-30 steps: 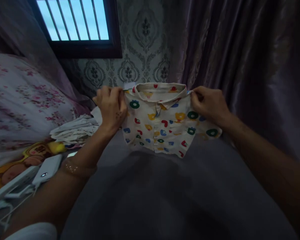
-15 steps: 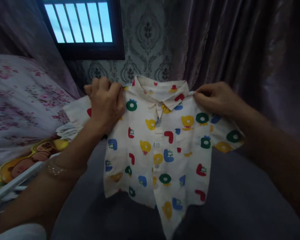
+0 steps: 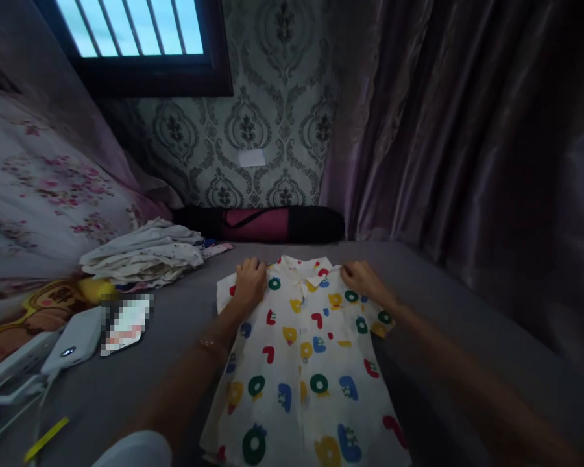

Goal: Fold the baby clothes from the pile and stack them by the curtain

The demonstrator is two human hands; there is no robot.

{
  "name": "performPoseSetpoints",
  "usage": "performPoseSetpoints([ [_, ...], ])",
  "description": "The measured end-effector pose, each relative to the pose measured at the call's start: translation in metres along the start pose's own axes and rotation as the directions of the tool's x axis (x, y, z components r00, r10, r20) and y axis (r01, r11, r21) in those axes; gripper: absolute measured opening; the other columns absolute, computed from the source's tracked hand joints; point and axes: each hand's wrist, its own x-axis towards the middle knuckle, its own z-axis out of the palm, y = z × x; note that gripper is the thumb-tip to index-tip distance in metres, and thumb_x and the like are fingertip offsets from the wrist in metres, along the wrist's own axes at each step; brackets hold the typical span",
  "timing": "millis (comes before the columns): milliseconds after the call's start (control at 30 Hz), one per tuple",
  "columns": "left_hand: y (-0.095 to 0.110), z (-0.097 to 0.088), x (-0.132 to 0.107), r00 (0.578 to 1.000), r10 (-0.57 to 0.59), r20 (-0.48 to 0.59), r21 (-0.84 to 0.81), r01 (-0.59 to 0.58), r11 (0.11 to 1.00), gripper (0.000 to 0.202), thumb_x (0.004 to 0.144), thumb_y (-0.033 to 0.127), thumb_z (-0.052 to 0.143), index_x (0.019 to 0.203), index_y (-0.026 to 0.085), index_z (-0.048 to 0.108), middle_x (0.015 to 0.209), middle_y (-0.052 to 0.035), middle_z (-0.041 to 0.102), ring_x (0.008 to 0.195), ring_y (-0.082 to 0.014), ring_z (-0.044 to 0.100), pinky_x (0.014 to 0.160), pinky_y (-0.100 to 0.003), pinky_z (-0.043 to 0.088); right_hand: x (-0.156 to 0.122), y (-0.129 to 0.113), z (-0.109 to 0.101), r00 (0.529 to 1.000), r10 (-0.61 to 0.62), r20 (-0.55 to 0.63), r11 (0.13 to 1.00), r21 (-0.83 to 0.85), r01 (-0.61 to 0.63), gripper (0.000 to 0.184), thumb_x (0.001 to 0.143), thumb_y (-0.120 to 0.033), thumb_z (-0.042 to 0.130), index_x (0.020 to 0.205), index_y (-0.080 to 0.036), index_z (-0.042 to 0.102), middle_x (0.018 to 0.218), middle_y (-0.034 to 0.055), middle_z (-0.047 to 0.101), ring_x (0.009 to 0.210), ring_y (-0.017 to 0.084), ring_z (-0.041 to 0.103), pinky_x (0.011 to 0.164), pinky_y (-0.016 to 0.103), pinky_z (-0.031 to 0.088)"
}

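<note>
A small white short-sleeved shirt (image 3: 304, 363) with a collar and colourful printed shapes is stretched out front side up, low over the grey bed. Its collar points away from me and its hem comes toward me. My left hand (image 3: 252, 282) is closed on the left shoulder of the shirt. At the opposite shoulder, my right hand (image 3: 363, 277) pinches the cloth beside the collar. Both sleeves hang outward past my hands. Whether the whole shirt touches the bed, I cannot tell.
Folded clothes (image 3: 146, 256) are heaped at the left. Nearer lie a phone (image 3: 126, 324), a white power bank (image 3: 75, 340), a power strip (image 3: 22, 363) with cables and a yellow strip (image 3: 47, 439). A black and pink rolled bag (image 3: 257, 224) lies along the wall; curtains (image 3: 418, 130) hang right.
Both hands have moved down and away from me, bringing the shirt from hanging upright to spread low over the bed. My view has shifted, showing more of the bed.
</note>
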Motion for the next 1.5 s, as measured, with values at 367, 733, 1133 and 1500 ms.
performPoseSetpoints([
  [367,-0.006,0.065,0.007,0.990,0.051,0.133,-0.012,-0.050,0.999,0.031,0.091,0.014,0.037,0.112,0.017,0.058,0.104,-0.0134,0.062,0.096,-0.0295,0.050,0.082,-0.042,0.033,0.012,0.010,0.071,0.995,-0.010,0.097,0.987,-0.158,0.025,0.035,0.099,-0.026,0.026,0.110,-0.018,0.059,0.104,0.0122,0.067,0.092,0.021,0.065,0.073,0.027,0.041],
  [733,-0.010,0.097,0.045,0.987,0.029,0.156,-0.010,-0.027,1.000,0.034,0.091,0.014,0.034,0.113,0.016,0.059,0.104,-0.0154,0.063,0.100,-0.0316,0.051,0.081,-0.043,0.034,0.056,0.026,0.089,0.988,-0.095,0.120,0.945,-0.303,0.127,0.029,0.097,-0.020,0.031,0.109,-0.017,0.057,0.106,0.0128,0.065,0.089,0.022,0.065,0.068,0.026,0.045],
  [1133,-0.016,0.124,0.065,0.923,-0.067,0.379,-0.252,0.173,0.952,0.025,0.089,0.021,0.042,0.098,0.017,0.065,0.102,-0.0152,0.066,0.102,-0.0283,0.056,0.092,-0.043,0.031,0.080,0.040,0.111,0.979,-0.106,0.176,0.983,-0.128,0.130,0.029,0.094,-0.019,0.039,0.109,-0.017,0.063,0.106,0.0121,0.066,0.093,0.019,0.063,0.079,0.025,0.044],
  [1500,-0.010,0.150,0.114,0.802,-0.070,0.594,-0.560,0.474,0.679,0.027,0.083,0.035,0.047,0.073,0.016,0.063,0.061,-0.0001,0.058,0.063,-0.0148,0.055,0.062,-0.024,0.041,0.133,0.036,0.133,0.949,-0.049,0.310,0.928,0.366,-0.072,0.027,0.089,-0.023,0.042,0.094,-0.018,0.068,0.084,0.0025,0.069,0.076,0.014,0.060,0.067,0.020,0.042],
])
